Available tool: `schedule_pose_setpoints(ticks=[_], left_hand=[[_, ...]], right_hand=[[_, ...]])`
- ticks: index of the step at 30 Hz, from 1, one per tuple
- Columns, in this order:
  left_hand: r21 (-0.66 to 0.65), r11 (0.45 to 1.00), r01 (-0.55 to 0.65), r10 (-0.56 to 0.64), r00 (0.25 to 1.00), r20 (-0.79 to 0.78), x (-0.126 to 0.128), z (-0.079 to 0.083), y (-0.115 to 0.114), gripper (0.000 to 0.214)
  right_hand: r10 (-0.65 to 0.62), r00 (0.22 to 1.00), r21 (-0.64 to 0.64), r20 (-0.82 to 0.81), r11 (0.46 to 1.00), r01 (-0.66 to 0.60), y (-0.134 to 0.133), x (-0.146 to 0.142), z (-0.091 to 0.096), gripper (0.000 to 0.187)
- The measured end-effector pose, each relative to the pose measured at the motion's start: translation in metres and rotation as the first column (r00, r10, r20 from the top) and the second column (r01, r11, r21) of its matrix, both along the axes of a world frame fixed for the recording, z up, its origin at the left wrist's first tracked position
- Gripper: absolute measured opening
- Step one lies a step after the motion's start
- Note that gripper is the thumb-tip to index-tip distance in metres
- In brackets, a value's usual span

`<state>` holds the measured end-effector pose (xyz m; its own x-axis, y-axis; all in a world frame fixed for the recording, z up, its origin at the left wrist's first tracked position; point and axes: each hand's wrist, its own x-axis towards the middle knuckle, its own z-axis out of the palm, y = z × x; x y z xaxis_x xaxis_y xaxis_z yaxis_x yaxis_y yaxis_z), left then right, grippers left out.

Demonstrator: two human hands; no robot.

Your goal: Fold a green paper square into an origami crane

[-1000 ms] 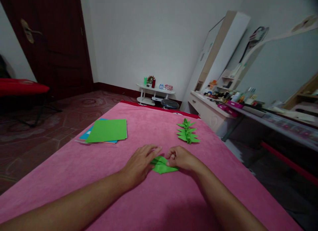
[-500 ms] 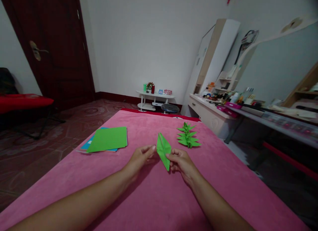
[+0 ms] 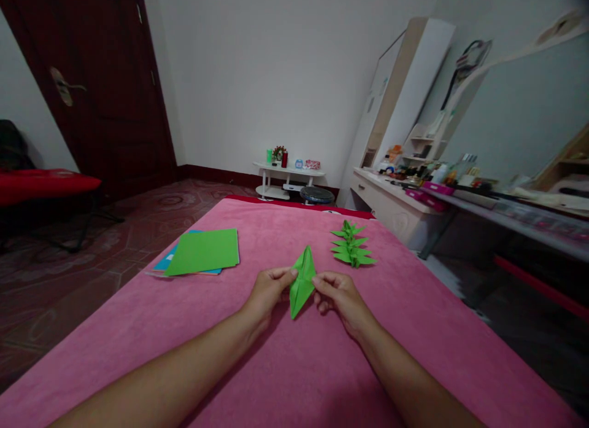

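Note:
A folded green paper piece (image 3: 302, 280), a long diamond shape, is held upright above the pink cloth-covered table (image 3: 285, 366). My left hand (image 3: 269, 288) pinches its left edge and my right hand (image 3: 338, 295) pinches its right edge, both with fingers closed on the paper. Beyond my right hand lies a small pile of finished green folded pieces (image 3: 351, 246) with pointed wings. To the left lies a stack of paper sheets (image 3: 201, 252), green on top and blue beneath.
A dark wooden door (image 3: 92, 84) and a red seat (image 3: 41, 185) are at the left. A small white shelf (image 3: 286, 177) stands against the far wall. A cluttered dresser (image 3: 414, 194) with a mirror runs along the right.
The folded green piece lay flat on the cloth under both hands a second ago. Both hands have lifted it off the cloth and turned it upright between their fingertips.

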<state>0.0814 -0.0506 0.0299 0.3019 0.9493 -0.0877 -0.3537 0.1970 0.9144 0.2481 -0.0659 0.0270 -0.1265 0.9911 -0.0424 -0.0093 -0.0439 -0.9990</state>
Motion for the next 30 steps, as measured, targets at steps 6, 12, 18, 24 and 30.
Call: schedule_pose_setpoints(ticks=[6,12,18,24,30], left_hand=[[0.003,0.998,0.066,-0.066,0.998,-0.011,0.002,-0.004,-0.003,0.038],[-0.007,0.993,0.118,-0.118,0.991,-0.058,0.001,-0.002,-0.003,0.042],[-0.005,0.988,0.156,-0.155,0.978,-0.141,-0.001,-0.003,-0.002,0.042],[-0.016,0.982,0.186,-0.186,0.971,-0.152,-0.002,-0.006,0.002,0.042],[-0.03,0.971,0.239,-0.241,0.96,-0.143,-0.004,-0.009,0.005,0.041]], right_hand=[[-0.09,0.996,0.049,0.023,0.995,0.089,-0.001,-0.002,-0.005,0.031],[-0.144,0.988,0.101,0.06,0.985,0.137,-0.003,-0.005,-0.003,0.029],[-0.14,0.989,0.072,0.037,0.988,0.137,-0.005,-0.007,-0.006,0.027],[-0.016,1.0,-0.039,0.017,0.999,0.016,-0.005,-0.004,0.003,0.032],[0.054,0.998,-0.086,0.009,0.995,-0.053,-0.003,0.006,0.013,0.03]])
